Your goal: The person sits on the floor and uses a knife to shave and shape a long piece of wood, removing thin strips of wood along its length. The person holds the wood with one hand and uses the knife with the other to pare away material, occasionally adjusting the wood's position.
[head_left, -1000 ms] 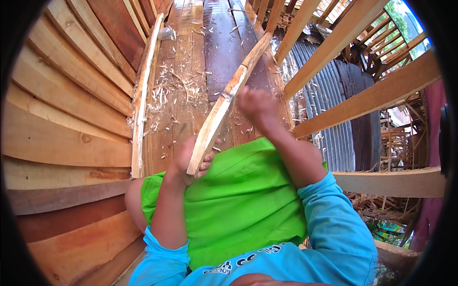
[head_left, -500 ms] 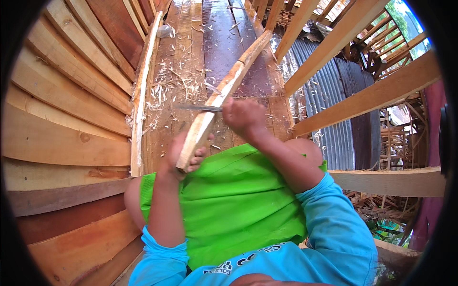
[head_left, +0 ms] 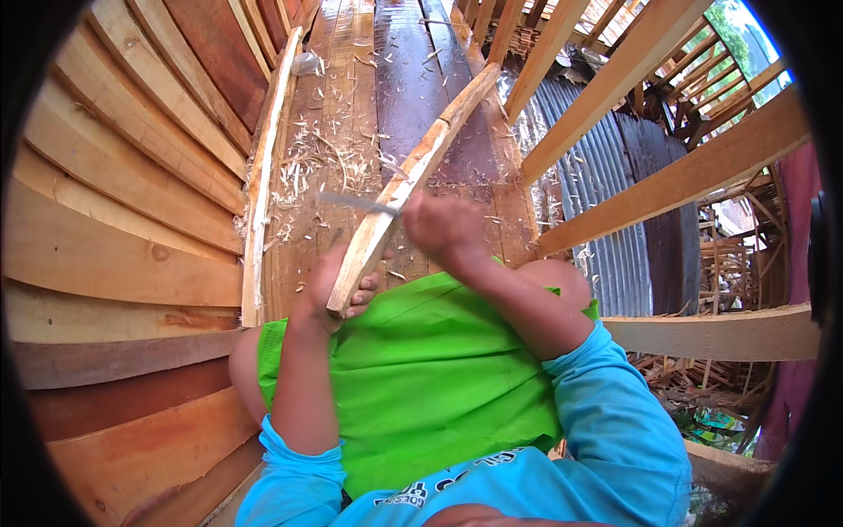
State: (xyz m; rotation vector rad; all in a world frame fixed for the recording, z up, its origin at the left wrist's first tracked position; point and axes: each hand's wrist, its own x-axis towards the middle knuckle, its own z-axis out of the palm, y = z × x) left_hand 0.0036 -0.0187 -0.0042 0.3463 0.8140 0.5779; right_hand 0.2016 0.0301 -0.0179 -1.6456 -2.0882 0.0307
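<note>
A long pale wooden stick (head_left: 420, 163) runs slantwise from my lap toward the far right, where its end meets the edge of the slatted railing. Around its near end my left hand (head_left: 332, 285) is closed, fingers wrapped beneath. My right hand (head_left: 443, 227), slightly blurred, grips a knife whose handle is hidden in the fist. The knife's blade (head_left: 351, 202) points left and lies across the stick ahead of my left hand. A curled shaving (head_left: 392, 167) clings to the stick beyond the blade.
Wood shavings (head_left: 303, 171) litter the plank floor (head_left: 334, 79). Another long wooden strip (head_left: 263, 193) lies along the left plank wall (head_left: 123, 220). A small clear container (head_left: 305, 64) sits by its far end. On the right are railing slats (head_left: 667, 193) and corrugated metal sheets (head_left: 588, 176).
My right hand and the knife have moved slightly left and nearer to me along the stick. The stick's far end has dipped a little nearer; my left hand keeps its grip.
</note>
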